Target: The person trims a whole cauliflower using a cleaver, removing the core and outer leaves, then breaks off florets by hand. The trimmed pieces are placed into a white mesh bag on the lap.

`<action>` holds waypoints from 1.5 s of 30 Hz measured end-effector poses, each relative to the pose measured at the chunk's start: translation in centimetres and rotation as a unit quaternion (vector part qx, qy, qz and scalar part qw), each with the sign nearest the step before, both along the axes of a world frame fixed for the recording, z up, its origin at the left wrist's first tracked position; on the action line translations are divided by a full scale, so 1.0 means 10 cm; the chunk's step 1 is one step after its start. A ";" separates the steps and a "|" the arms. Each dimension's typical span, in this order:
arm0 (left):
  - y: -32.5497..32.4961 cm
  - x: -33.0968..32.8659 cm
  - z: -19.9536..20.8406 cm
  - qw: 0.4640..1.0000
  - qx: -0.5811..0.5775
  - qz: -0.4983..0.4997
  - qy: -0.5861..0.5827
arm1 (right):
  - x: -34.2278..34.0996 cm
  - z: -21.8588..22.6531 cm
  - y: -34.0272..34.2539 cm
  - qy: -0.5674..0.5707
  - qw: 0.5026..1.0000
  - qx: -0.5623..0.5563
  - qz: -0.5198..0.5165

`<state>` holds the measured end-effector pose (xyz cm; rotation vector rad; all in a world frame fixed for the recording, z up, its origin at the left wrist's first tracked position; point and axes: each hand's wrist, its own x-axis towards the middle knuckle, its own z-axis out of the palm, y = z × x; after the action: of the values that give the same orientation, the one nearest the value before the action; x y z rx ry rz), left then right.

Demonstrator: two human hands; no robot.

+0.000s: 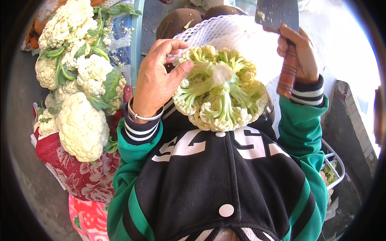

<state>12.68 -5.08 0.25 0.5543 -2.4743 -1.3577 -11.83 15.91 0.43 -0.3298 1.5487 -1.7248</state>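
Observation:
A cauliflower head [223,96] lies stem side up over my lap, its pale cut stalk at the top and its leaves mostly gone. My left hand [161,74] is at its left side, fingers apart and thumb lying along the outer florets without gripping them. My right hand [301,52] is closed round the reddish wooden handle of a cleaver [277,16]. The wide blade points away from me, above and to the right of the cauliflower, with small bits stuck to it. White foam netting [217,30] lies just beyond the cauliflower.
Several cauliflowers [83,126] with green leaves are heaped at my left, partly on a dark red patterned cloth [88,176]. A pale blue edge [137,44] runs beside them, with crumbs scattered near it. At right, a white wire basket [341,168] holds cauliflower pieces, beside a grey ledge [354,116].

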 end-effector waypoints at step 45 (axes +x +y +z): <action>0.30 0.20 0.08 0.968 -0.033 -0.245 0.033 | 1.08 0.60 0.15 0.655 0.690 0.173 0.253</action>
<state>14.71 -2.11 1.07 -0.1331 -2.6953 -1.4136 -0.99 17.42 6.40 -1.8758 2.2958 -0.5425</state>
